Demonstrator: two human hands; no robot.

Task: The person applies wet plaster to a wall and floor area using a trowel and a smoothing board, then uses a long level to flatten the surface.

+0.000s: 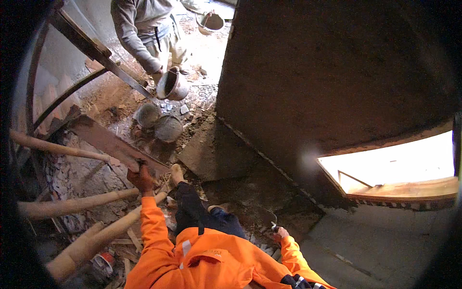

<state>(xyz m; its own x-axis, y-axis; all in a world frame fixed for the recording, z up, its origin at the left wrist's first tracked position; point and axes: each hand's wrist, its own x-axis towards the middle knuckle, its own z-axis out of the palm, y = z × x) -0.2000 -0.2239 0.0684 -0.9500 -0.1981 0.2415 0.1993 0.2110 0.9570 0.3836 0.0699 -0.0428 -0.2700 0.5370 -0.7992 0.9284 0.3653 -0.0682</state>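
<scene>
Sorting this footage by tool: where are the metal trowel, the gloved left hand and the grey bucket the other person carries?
metal trowel (269,217), head view, blade.
gloved left hand (141,178), head view, back of glove.
grey bucket (172,85), head view, outer wall.

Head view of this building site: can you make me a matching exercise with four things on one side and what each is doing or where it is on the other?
Things:
1. left hand
2. right hand
3. tilted bucket
4. pair of buckets

States:
A. stand on the rubble floor
B. grips the wooden plank
C. hangs from a co-worker's hand
D. holds the trowel

Pairs: 1-B, 2-D, 3-C, 4-A.
</scene>
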